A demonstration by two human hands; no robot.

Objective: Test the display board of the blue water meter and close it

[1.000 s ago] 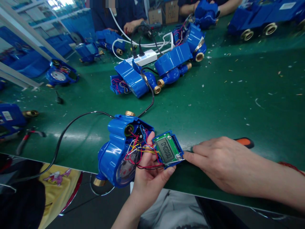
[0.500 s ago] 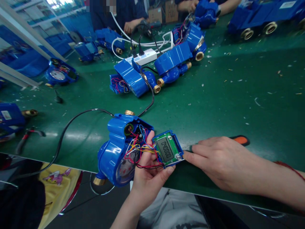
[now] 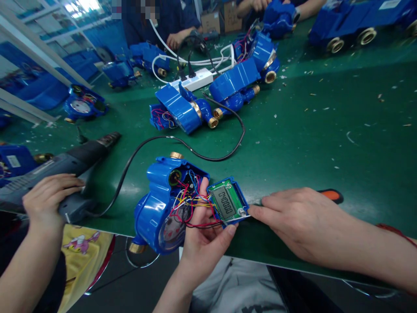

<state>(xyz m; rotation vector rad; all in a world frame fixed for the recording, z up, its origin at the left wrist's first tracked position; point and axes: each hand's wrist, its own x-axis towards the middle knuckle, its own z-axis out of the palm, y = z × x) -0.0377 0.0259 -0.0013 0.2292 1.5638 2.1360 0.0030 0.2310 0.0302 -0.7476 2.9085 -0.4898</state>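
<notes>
New since a second ago: a co-worker's hand point(image 3: 48, 195) has landed on a grey power tool point(image 3: 61, 167) at the left, dragging its black cord point(image 3: 182, 145) across the green bench point(image 3: 325, 143). Our side hasn't budged: left hand point(image 3: 203, 237) pinches the green LCD circuit board point(image 3: 227, 202), right hand point(image 3: 301, 221) pinches an orange-handled screwdriver point(image 3: 330, 194) against it. The open blue plastic meter housing point(image 3: 163, 200) at the bench edge holds tangled coloured wires point(image 3: 190, 202).

LCD point(image 3: 225, 203) on the green circuit board point(image 3: 228, 202) showing digits that appear to read 040000; handwriting on the cardboard boxes point(image 3: 230, 16) at the far table edge and white labels on blue meters, illegible.
</notes>
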